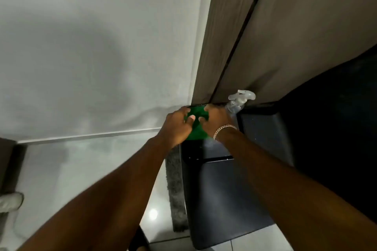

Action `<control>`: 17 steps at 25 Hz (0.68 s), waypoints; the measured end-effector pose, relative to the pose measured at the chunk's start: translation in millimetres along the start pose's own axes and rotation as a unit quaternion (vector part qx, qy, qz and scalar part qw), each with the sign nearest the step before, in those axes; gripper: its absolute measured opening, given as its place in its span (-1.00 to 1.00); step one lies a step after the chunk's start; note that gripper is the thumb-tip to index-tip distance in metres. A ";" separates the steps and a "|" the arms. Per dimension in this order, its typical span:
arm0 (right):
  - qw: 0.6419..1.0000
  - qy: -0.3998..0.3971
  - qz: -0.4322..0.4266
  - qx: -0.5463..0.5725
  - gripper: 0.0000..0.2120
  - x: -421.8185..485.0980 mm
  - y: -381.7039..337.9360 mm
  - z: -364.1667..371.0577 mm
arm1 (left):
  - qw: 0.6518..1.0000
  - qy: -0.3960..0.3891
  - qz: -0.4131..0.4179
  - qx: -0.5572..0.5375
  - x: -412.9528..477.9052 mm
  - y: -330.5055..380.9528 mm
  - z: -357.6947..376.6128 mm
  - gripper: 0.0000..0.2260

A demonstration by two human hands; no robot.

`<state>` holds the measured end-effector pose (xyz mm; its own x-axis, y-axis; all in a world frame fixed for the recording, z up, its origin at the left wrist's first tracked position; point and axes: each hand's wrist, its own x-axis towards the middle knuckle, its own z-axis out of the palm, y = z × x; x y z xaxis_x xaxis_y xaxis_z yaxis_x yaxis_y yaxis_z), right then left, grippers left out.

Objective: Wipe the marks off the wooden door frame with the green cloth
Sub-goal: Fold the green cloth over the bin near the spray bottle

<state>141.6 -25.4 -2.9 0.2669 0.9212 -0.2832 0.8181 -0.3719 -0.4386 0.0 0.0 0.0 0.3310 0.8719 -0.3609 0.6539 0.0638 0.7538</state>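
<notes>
left hand [177, 126] + right hand [216, 120] grip green cloth [196, 126] | door frame [222, 32] base | no legible writing

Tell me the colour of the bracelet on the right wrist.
Gold-toned chain bracelet, seen in the head view, the only view, just behind the right hand.

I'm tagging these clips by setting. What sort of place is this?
Probably indoors in a home, by a doorway. A wooden door frame meets a plain white wall, with glossy floor tiles below. Both hands hold a green cloth beside a spray bottle on a dark unit.
</notes>
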 end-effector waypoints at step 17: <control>0.960 0.033 0.169 0.219 -0.69 3.2 5.5 45.7 | 0.985 -0.011 -0.129 -0.118 13.1 -10.3 32.2 -0.44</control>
<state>123.7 -29.8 -45.2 0.5234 0.7389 -0.4244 0.3894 -0.6504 -0.6522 19.5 -4.8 -30.1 0.1912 0.8016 -0.5665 0.5423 0.3948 0.7416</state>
